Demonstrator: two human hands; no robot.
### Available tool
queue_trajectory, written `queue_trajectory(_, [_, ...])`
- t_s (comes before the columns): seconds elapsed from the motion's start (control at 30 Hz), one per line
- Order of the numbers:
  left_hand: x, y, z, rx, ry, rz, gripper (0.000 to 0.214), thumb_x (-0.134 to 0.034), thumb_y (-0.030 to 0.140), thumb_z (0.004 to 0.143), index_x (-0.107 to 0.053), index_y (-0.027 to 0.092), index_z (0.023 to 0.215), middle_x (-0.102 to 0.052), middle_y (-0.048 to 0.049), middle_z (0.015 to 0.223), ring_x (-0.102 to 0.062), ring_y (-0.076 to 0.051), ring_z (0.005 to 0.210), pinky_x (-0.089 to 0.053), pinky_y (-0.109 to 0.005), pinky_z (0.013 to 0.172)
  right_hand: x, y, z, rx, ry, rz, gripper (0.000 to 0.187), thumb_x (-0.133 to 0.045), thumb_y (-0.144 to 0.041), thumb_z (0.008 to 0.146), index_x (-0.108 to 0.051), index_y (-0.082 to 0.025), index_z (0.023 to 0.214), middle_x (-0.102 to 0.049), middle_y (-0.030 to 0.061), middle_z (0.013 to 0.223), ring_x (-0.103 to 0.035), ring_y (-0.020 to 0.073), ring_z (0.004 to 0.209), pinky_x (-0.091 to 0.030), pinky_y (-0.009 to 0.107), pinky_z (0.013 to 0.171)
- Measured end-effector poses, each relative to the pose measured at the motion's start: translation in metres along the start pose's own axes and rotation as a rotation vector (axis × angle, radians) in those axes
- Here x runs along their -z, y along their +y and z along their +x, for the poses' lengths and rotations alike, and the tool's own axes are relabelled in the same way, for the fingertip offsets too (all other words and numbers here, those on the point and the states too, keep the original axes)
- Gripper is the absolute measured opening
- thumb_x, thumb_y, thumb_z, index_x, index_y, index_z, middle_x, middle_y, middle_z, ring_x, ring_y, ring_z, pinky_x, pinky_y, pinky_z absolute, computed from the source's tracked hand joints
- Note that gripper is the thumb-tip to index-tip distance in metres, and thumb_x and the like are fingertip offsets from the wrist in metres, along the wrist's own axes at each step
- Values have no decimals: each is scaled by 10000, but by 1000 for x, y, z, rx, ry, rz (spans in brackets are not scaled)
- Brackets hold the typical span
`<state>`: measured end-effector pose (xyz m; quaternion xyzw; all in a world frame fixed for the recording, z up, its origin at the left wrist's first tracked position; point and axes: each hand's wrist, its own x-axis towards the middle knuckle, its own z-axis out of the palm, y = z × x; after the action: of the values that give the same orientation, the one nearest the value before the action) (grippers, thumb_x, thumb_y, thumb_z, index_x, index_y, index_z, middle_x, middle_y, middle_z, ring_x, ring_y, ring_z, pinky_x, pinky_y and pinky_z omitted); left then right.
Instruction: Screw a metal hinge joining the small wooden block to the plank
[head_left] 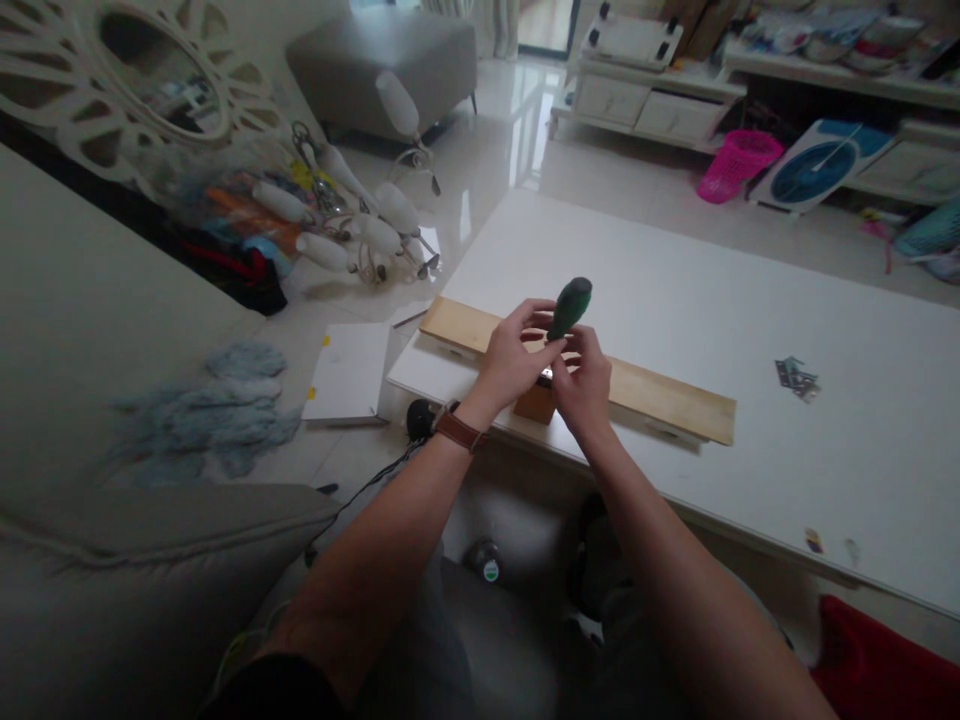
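Note:
A screwdriver (571,305) with a green handle and dark end stands nearly upright, leaning slightly right, over a long pale wooden board (667,397). My left hand (510,360) curls its fingers and thumb around the handle's lower end. Close against it, my right hand (585,385) is closed by the screwdriver's shaft; its fingertips hide what they pinch. Below the fingers shows a bit of shiny metal (547,374), above a brown wooden block (535,404) at the board's near side. The screwdriver's tip is hidden.
The board lies on a white table (750,310). Small metal hardware (798,379) lies to the right, with small items (814,541) near the front edge. On the floor at left are a white box (347,372) and a lamp fixture (367,235). A red cloth (877,660) is lower right.

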<state>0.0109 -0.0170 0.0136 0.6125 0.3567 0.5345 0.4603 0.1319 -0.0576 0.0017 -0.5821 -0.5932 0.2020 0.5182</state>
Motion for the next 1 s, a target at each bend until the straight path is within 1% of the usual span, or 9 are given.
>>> queue_trajectory(0.17, [0,-1,0,-18,22,-8,329,-780,146,851,-666,257,1140,-765,-24,1024,-732,-187,1015,-590,-363,913,0,0,1,-10,-8,9,211,-603,-231,893,-587,-261,1102,-757,19,904,-718,192,816,-559,314,682])
queue_trajectory(0.3, [0,0,-1,-40,29,13,340,-806,140,832,-666,258,1119,-754,-10,987,-723,-179,997,-586,-357,899,-1,2,2,-10,-3,15,218,-613,-221,858,-577,-257,1070,-744,18,918,-697,181,776,-550,305,654])
queue_trajectory(0.47, [1,3,-1,-28,26,67,362,-817,125,794,-673,246,1104,-751,-5,985,-701,-159,930,-584,-322,848,0,1,1,7,8,-28,227,-575,-188,862,-590,-258,1077,-752,20,927,-689,177,750,-547,305,654])
queue_trajectory(0.57, [1,3,-1,-24,0,59,375,-801,120,798,-676,238,1131,-765,-20,1040,-707,-162,955,-585,-313,839,0,-2,0,11,5,-25,233,-555,-166,867,-591,-258,1078,-769,27,927,-705,186,763,-549,310,661])
queue_trajectory(0.7, [0,3,-1,-40,-6,26,368,-763,116,841,-677,248,1173,-772,-29,1060,-724,-175,1017,-583,-320,863,1,-3,0,-22,-10,6,196,-571,-196,895,-587,-260,1080,-783,33,923,-723,191,787,-544,305,652])
queue_trajectory(0.83, [0,4,-1,-50,9,65,332,-761,125,859,-675,246,1156,-765,-15,1017,-719,-163,981,-579,-320,870,-1,1,1,-14,1,21,235,-612,-215,865,-578,-261,1093,-765,15,908,-706,178,757,-549,301,654])
queue_trajectory(1.0, [2,8,-2,-24,22,109,331,-795,134,835,-667,235,1123,-749,-12,995,-697,-154,951,-576,-307,859,-2,5,1,-13,12,-7,259,-609,-202,837,-587,-248,1092,-735,1,855,-689,173,725,-542,292,630])
